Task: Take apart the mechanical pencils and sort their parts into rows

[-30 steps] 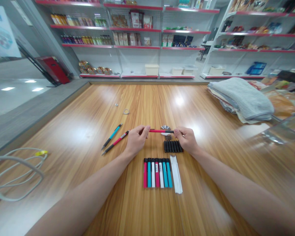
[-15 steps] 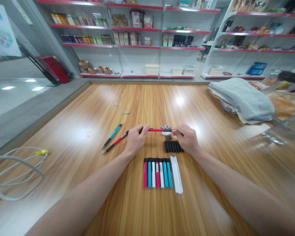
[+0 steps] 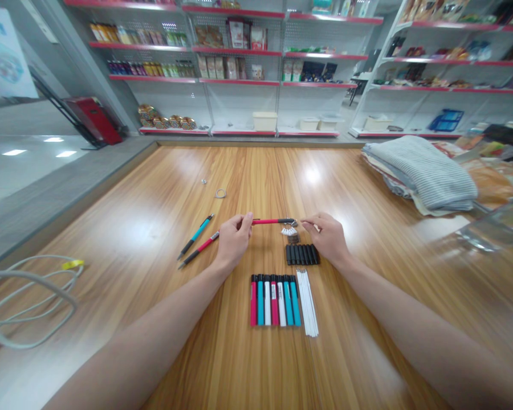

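My left hand (image 3: 236, 239) is closed around the rear part of a red pen (image 3: 267, 221) with a dark grip, held level above the table. Just off the pen's front end is my right hand (image 3: 328, 234), its thumb and forefinger slightly apart and nothing visible between them. Below the pen lie small white pieces (image 3: 289, 232), springs (image 3: 293, 239) and a row of black grips (image 3: 302, 254). Nearer me are red, blue and white pen barrels (image 3: 275, 300) beside white refills (image 3: 308, 303). A blue pen (image 3: 195, 236) and another red pen (image 3: 200, 249) rest on the left.
On the wooden table (image 3: 162, 319) a coiled pale cable (image 3: 34, 296) lies at left. Farther back are a small ring (image 3: 220, 193) and a tiny silvery piece (image 3: 203, 181). Folded cloths (image 3: 423, 171) and a clear container (image 3: 491, 228) occupy the right. Stocked shelves (image 3: 239, 51) stand behind.
My right fingertips have come off the pen's front end, leaving a small gap. My left hand has shifted slightly left and up with the red pen.
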`<act>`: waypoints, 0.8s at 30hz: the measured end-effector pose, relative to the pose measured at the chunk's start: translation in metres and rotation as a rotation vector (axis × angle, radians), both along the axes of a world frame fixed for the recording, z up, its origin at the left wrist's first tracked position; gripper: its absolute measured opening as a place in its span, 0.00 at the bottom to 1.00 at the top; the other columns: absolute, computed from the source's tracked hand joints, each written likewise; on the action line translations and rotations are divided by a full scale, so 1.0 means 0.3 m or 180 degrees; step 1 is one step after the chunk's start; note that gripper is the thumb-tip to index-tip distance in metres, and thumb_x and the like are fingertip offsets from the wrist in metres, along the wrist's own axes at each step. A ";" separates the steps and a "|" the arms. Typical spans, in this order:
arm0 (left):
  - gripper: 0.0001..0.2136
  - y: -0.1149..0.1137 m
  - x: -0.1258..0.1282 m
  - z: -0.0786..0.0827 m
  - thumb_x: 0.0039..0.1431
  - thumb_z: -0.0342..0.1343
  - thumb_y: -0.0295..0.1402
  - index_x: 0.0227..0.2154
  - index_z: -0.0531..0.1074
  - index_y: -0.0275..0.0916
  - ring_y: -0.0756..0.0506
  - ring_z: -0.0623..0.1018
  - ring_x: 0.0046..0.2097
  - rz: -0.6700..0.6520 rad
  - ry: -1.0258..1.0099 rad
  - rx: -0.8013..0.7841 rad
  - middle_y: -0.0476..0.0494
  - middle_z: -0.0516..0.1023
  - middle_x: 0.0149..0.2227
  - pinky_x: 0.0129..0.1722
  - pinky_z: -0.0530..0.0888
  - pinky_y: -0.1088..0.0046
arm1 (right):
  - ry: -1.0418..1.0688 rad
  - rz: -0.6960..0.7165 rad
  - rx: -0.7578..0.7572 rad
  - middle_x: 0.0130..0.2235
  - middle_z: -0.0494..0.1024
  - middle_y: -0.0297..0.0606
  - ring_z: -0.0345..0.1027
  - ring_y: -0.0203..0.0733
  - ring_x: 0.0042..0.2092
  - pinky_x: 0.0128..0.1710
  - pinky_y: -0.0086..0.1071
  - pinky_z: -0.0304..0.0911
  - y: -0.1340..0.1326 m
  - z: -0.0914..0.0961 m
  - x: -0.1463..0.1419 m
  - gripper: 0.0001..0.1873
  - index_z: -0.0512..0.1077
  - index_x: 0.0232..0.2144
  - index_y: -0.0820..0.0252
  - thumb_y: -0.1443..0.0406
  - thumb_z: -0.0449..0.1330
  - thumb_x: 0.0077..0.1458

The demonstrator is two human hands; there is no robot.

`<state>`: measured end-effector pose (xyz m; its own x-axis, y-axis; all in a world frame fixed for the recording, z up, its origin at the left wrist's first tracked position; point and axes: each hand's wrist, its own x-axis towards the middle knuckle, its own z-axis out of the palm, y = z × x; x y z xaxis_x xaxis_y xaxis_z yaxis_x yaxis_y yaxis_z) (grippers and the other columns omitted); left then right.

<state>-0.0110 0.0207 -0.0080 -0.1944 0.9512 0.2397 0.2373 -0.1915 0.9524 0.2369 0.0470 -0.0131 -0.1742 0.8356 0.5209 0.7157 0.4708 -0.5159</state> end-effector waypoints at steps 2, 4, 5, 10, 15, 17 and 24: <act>0.19 -0.002 0.002 0.004 0.60 0.48 0.46 0.19 0.62 0.38 0.54 0.59 0.17 -0.0007 -0.0010 -0.0004 0.53 0.60 0.16 0.18 0.56 0.76 | -0.0078 -0.0080 -0.0110 0.31 0.73 0.39 0.66 0.40 0.35 0.35 0.34 0.61 0.010 -0.017 0.004 0.11 0.78 0.36 0.56 0.61 0.56 0.57; 0.20 -0.004 0.004 0.008 0.60 0.48 0.47 0.19 0.62 0.38 0.54 0.59 0.17 -0.0010 0.0002 -0.0015 0.53 0.60 0.16 0.18 0.56 0.76 | -0.0130 -0.0097 -0.0180 0.32 0.72 0.39 0.66 0.40 0.35 0.35 0.34 0.61 0.016 -0.028 0.007 0.11 0.78 0.37 0.56 0.60 0.56 0.57; 0.20 -0.004 0.005 0.009 0.60 0.48 0.47 0.19 0.62 0.38 0.54 0.59 0.17 -0.0012 0.0007 -0.0021 0.53 0.60 0.16 0.18 0.56 0.76 | -0.0157 -0.0103 -0.0198 0.32 0.72 0.39 0.66 0.40 0.35 0.36 0.34 0.61 0.018 -0.030 0.008 0.11 0.78 0.37 0.56 0.60 0.57 0.57; 0.20 -0.004 0.004 0.009 0.59 0.49 0.47 0.19 0.62 0.38 0.54 0.59 0.17 -0.0016 -0.0005 -0.0037 0.54 0.60 0.16 0.17 0.56 0.76 | -0.0320 -0.0075 -0.0234 0.30 0.73 0.39 0.66 0.41 0.36 0.38 0.35 0.60 0.022 -0.025 0.011 0.10 0.78 0.35 0.56 0.61 0.58 0.56; 0.19 -0.001 0.005 0.006 0.59 0.49 0.46 0.19 0.61 0.38 0.54 0.59 0.17 -0.0020 -0.0073 -0.0012 0.54 0.60 0.16 0.17 0.56 0.76 | -0.0334 -0.0036 -0.0194 0.31 0.73 0.39 0.66 0.41 0.36 0.38 0.34 0.60 0.018 -0.017 0.010 0.10 0.77 0.36 0.58 0.65 0.56 0.56; 0.19 0.000 0.005 0.005 0.59 0.49 0.46 0.19 0.61 0.38 0.54 0.59 0.17 -0.0034 -0.0085 -0.0007 0.54 0.60 0.16 0.17 0.56 0.76 | -0.0317 -0.0052 -0.0154 0.31 0.74 0.38 0.66 0.40 0.35 0.37 0.33 0.60 0.017 -0.018 0.008 0.10 0.77 0.35 0.59 0.66 0.56 0.55; 0.19 0.002 0.003 0.001 0.60 0.49 0.46 0.19 0.61 0.38 0.54 0.59 0.17 -0.0010 -0.0060 -0.0008 0.54 0.60 0.15 0.17 0.56 0.76 | -0.0384 -0.0088 -0.0208 0.29 0.74 0.37 0.66 0.40 0.33 0.34 0.32 0.60 0.014 -0.019 0.003 0.09 0.76 0.33 0.59 0.68 0.56 0.51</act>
